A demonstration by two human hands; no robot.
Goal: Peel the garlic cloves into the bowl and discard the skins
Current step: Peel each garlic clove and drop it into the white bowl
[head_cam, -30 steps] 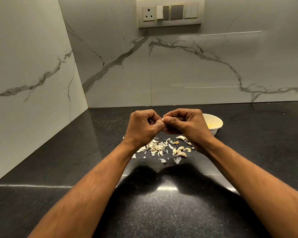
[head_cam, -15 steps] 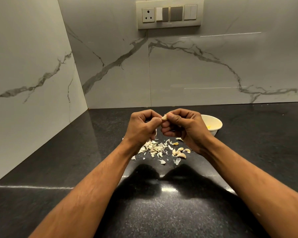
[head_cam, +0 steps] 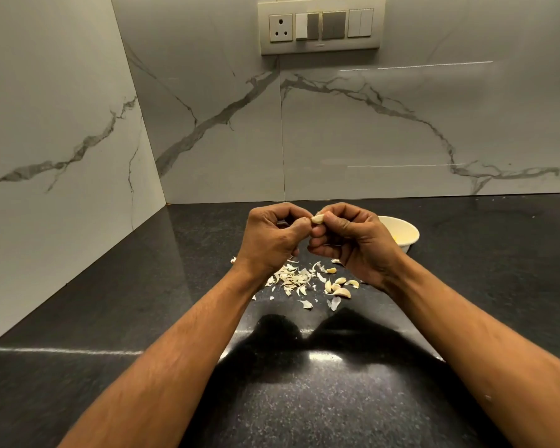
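Now more exposed, the clove (head_cam: 317, 218) lies sideways between our pinching left hand (head_cam: 272, 240) and right hand (head_cam: 353, 240); bowl (head_cam: 401, 234) nearer the right.

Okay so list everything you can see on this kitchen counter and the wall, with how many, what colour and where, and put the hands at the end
garlic clove: one, pale cream, pinched between the fingertips of both hands above the counter
loose cloves: a few, cream, on the counter below the right hand
garlic skins: a scattered pile, whitish, on the counter below the hands
bowl: one, white, behind the right hand, partly hidden
counter: one, black speckled stone
switch panel: one, cream, on the back wall, with a socket
wall tiles: white marble with grey veins, back and left
left hand: fingers curled, pinching the clove
right hand: fingers curled, pinching the clove
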